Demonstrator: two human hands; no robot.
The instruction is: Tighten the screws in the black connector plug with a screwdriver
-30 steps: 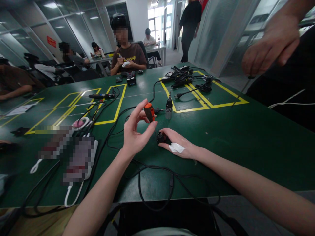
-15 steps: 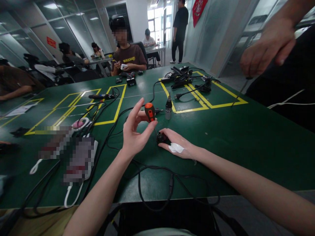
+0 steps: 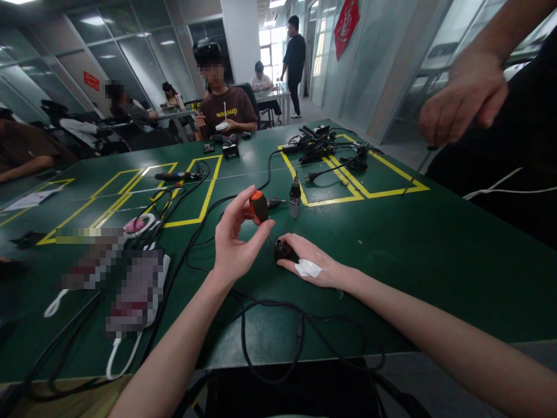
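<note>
My left hand (image 3: 237, 247) grips a screwdriver (image 3: 260, 206) by its stubby orange-and-black handle, between thumb and fingers. The thin shaft slants down to a small black part with a round metal collar (image 3: 279, 248) on the table; I cannot make out exactly where the tip sits. Around that part, my right hand (image 3: 307, 255) is closed, steadying it low against the tabletop. A white patch (image 3: 308, 267) covers some of the back of this hand. Just beyond stands an upright black-and-grey tool piece with a pointed tip (image 3: 295, 197).
Black cables (image 3: 300, 334) loop across the near side of the green table (image 3: 418, 278). Blurred-out devices with white cords (image 3: 138, 290) lie at left. A heap of black cords and adapters (image 3: 317, 142) is at the back. Another person's hand (image 3: 463, 107) holds a thin tool at right.
The screwdriver handle has turned and tilts a little more to the left, with my left fingers shifted around it. My right hand stays on the black part. A standing person in the background walked left.
</note>
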